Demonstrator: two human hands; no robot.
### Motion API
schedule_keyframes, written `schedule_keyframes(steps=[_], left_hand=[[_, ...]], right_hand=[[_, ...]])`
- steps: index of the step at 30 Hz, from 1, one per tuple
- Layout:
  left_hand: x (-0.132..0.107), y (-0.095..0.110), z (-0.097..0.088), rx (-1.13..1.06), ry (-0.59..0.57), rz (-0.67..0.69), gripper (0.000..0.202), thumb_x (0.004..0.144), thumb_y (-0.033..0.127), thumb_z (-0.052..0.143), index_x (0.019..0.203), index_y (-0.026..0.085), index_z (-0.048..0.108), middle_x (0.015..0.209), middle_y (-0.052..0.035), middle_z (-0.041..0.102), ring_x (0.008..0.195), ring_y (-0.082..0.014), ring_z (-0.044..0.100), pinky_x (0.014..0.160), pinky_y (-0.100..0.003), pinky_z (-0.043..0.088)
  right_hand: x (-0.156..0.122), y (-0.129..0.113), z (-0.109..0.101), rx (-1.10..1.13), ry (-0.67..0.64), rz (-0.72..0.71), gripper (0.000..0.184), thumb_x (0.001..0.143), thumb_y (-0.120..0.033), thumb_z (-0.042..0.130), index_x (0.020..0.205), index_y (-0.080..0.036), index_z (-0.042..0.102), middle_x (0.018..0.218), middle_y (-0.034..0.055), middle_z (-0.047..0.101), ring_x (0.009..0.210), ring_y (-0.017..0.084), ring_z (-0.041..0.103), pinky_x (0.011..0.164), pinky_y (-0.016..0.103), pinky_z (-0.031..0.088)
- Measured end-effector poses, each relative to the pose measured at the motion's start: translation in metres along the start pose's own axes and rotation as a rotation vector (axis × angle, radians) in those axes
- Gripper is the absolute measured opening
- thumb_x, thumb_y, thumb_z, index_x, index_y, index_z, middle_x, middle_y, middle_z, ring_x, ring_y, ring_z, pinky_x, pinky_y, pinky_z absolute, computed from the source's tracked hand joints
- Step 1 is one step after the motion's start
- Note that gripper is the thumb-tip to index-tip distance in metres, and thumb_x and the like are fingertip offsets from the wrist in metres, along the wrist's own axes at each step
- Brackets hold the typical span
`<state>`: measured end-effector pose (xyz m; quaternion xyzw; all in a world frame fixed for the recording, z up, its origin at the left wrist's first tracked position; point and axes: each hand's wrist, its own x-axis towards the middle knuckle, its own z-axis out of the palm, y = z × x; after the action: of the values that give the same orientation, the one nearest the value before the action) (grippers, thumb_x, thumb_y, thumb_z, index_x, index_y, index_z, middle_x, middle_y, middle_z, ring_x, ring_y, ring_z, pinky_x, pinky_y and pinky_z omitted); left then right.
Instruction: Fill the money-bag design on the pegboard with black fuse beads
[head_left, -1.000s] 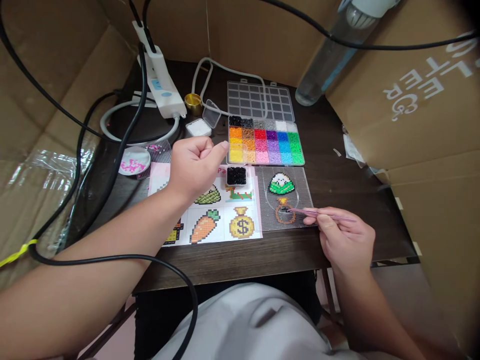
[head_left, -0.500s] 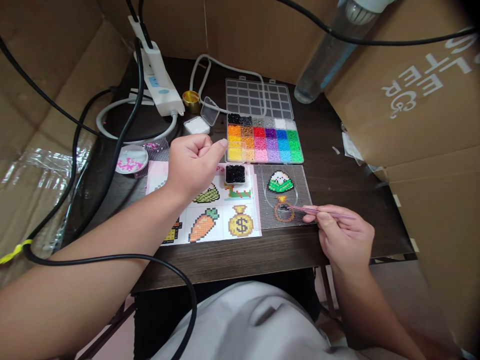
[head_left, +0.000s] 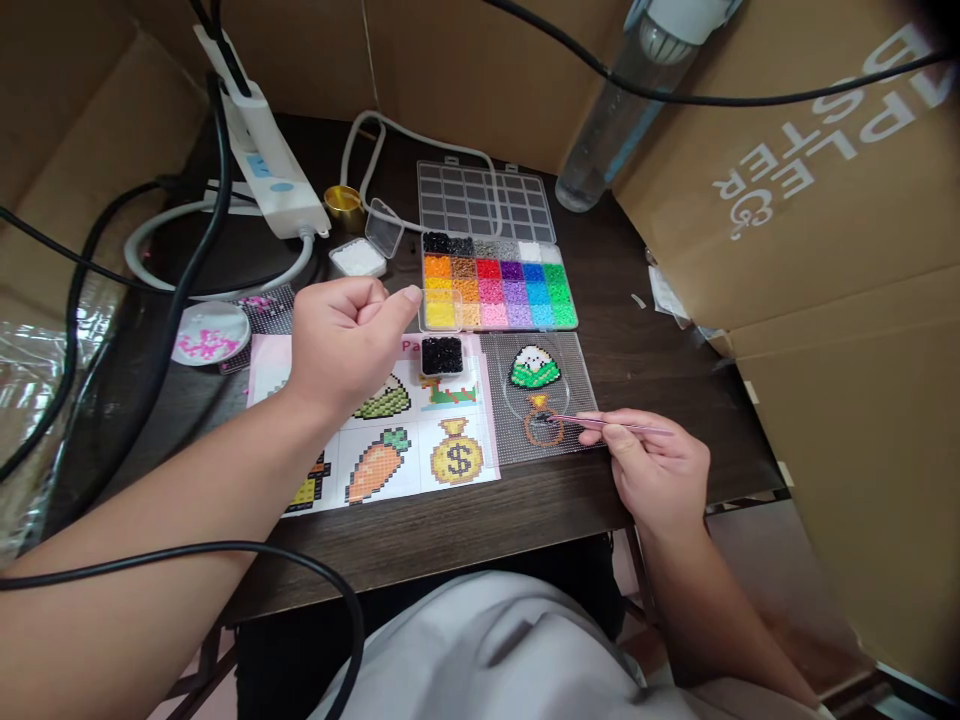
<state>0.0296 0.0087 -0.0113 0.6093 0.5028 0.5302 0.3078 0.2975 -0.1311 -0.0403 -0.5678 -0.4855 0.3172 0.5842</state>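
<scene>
My right hand (head_left: 660, 465) grips pink tweezers (head_left: 622, 426), their tips over a half-made money-bag bead pattern (head_left: 541, 428) on the clear pegboard (head_left: 577, 375). That pattern has a brown outline, yellow on top and some black inside. Above it on the board sits a finished rice-ball bead figure (head_left: 535, 368) in white, green and black. My left hand (head_left: 341, 340) is a closed fist over the pattern sheet (head_left: 315, 505), thumb beside the raised clear lid of a small box of black beads (head_left: 442, 356). Whatever that fist may hold is hidden.
Behind lies an open, sorted bead case (head_left: 499, 285). A white bead box (head_left: 358, 260), a gold cup (head_left: 344, 208) and a dish of pink and white beads (head_left: 210, 335) stand left. A power strip (head_left: 274, 180) and black cables (head_left: 180, 290) crowd the left; cardboard walls (head_left: 810, 330) surround the table.
The whole view has shifted, so most things appear further left. My fist stays by the black bead box, and the tweezers' tips remain over the money-bag pattern.
</scene>
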Motion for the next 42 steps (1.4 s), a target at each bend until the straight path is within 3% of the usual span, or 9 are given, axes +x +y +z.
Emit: schedule_keyframes(steps=[22,26,29,33,37,42], left_hand=[[0.0,0.002,-0.001,0.03,-0.005,-0.023,0.053,0.077,0.026,0.067,0.048,0.019,0.023,0.047,0.0037,0.024,0.047,-0.0097,0.023,0.047,-0.032,0.02],[-0.001,0.004,-0.001,0.026,-0.003,-0.038,0.053,0.076,0.027,0.067,0.049,0.018,0.023,0.047,0.0045,0.025,0.048,-0.0093,0.024,0.047,-0.029,0.022],[-0.002,0.006,-0.002,0.013,-0.015,-0.055,0.052,0.077,0.027,0.067,0.05,0.019,0.022,0.048,0.0048,0.025,0.048,-0.0092,0.024,0.047,-0.028,0.023],[-0.001,0.007,-0.004,0.024,-0.011,-0.056,0.052,0.077,0.027,0.066,0.05,0.019,0.023,0.048,0.0051,0.025,0.048,-0.0092,0.024,0.048,-0.028,0.023],[-0.001,0.005,-0.005,0.03,-0.01,-0.063,0.052,0.077,0.026,0.066,0.05,0.019,0.023,0.048,0.0053,0.025,0.048,-0.0087,0.024,0.048,-0.028,0.023],[-0.002,0.001,-0.004,-0.001,-0.023,-0.065,0.052,0.08,0.027,0.065,0.051,0.019,0.022,0.048,0.0048,0.029,0.047,-0.0083,0.027,0.046,-0.027,0.025]], right_hand=[[0.0,0.0,0.001,0.03,0.092,0.01,0.005,0.083,-0.022,0.073,0.087,-0.018,0.073,0.079,0.006,0.079,0.066,0.019,0.075,0.069,0.034,0.064],[0.016,-0.011,0.0,0.078,0.107,-0.035,0.006,0.082,-0.02,0.074,0.087,-0.018,0.073,0.085,0.0071,0.079,0.066,0.018,0.075,0.068,0.035,0.064],[0.049,-0.033,0.006,0.111,0.053,-0.175,0.007,0.081,-0.02,0.075,0.088,-0.02,0.074,0.088,0.0053,0.079,0.066,0.017,0.074,0.069,0.036,0.064],[0.102,-0.058,0.032,0.136,-0.147,-0.289,0.006,0.082,-0.024,0.074,0.086,-0.02,0.073,0.086,0.0036,0.078,0.065,0.016,0.072,0.068,0.036,0.063],[0.13,-0.054,0.064,0.23,-0.328,-0.148,0.023,0.082,-0.044,0.073,0.087,-0.022,0.067,0.087,0.0018,0.077,0.061,0.013,0.07,0.059,0.03,0.06],[0.123,-0.03,0.074,0.415,-0.373,0.054,0.027,0.082,-0.047,0.07,0.094,-0.024,0.062,0.086,-0.0007,0.076,0.058,0.012,0.069,0.056,0.029,0.059]])
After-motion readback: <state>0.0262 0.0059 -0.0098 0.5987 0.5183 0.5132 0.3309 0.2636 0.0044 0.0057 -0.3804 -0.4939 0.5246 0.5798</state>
